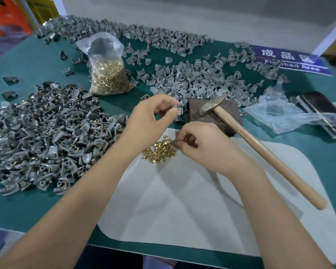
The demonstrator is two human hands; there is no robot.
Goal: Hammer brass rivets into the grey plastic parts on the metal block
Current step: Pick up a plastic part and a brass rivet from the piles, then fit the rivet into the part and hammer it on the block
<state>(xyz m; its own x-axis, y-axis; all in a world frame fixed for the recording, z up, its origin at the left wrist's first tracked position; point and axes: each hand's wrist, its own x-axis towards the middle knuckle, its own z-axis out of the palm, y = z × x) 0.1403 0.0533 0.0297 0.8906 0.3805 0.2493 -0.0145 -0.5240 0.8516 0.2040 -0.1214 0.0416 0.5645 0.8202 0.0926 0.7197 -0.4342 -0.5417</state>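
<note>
My left hand [153, 117] pinches a grey plastic part [177, 110] just left of the dark metal block [211, 116]. My right hand [200, 146] has its fingertips at the edge of a small heap of brass rivets [159, 151] on the white mat [182, 200], pinching a rivet there. A hammer [208, 107] lies with its head on the block and its wooden handle [270, 156] running down to the right. Neither hand touches the hammer.
A big pile of grey parts with rivets [43, 136] lies on the left. Loose grey parts [192, 80] spread behind the block. A clear bag of brass rivets [109, 74] stands at the back. Crumpled plastic [279, 113] and a dark phone [322, 111] lie at right.
</note>
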